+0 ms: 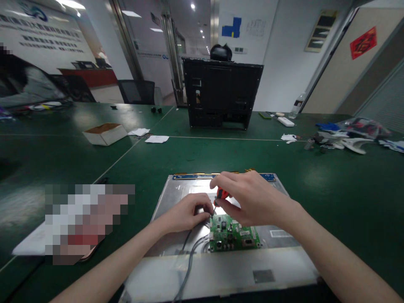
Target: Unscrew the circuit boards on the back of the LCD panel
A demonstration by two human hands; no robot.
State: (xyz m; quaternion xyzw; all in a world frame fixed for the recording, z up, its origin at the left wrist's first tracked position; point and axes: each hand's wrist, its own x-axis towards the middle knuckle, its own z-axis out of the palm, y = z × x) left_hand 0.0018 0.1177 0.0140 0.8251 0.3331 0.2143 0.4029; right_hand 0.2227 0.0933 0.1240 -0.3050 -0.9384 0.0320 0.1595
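In my right hand [249, 198] is a screwdriver with a red and black handle [222, 193], its shaft slanting down to the upper left corner of a green circuit board [235, 235]. My left hand [192, 210] has its thumb and forefinger pinched at the same corner, around the screwdriver's tip; whatever they grip is too small to make out. The board lies on the silvery metal back of a flat display panel [167, 202]. Grey cables [191, 261] run from the board's left side toward the panel's near edge. A blue strip board [192, 177] lines its far edge.
Beyond the panel a black monitor housing [222, 92] stands upright on the green table. An open cardboard box [105, 134] sits at the back left, papers [157, 139] beside it. Plastic bags [362, 127] and a bottle [297, 106] are at the right. A blurred-out item lies left.
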